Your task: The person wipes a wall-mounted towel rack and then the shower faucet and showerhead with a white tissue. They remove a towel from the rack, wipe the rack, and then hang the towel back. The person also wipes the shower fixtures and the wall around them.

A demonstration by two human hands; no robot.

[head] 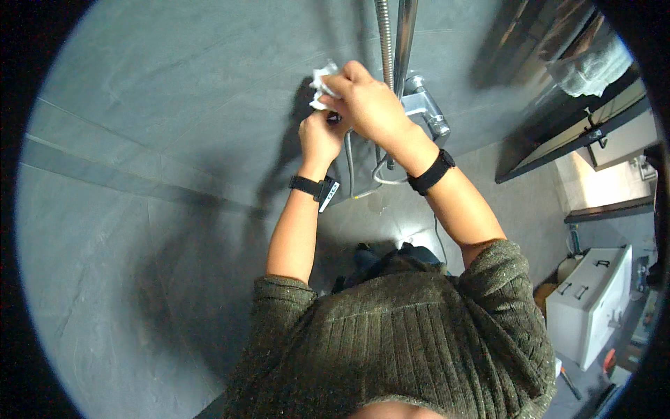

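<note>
My right hand (372, 107) pinches a crumpled white tissue or cloth (328, 69) close to the grey tiled wall (209, 94). Just below it, my left hand (320, 137) is curled around a small dark, shiny object (333, 117), mostly hidden by the fingers. A thin grey hose (349, 162) hangs down from beneath the hands; its upper end is hidden. To the right of my right hand, a chrome shower mixer (432, 114) is fixed to the wall. A chrome riser pipe (406, 39) and a ribbed metal hose (384, 36) run upward beside it.
A dark-framed door or partition (570, 141) stands at right, near a towel (591, 68). Farther down on the right is a white vanity cabinet (570, 298) with a basin. A thin dark cable (438, 238) crosses the grey tiled floor (387, 209).
</note>
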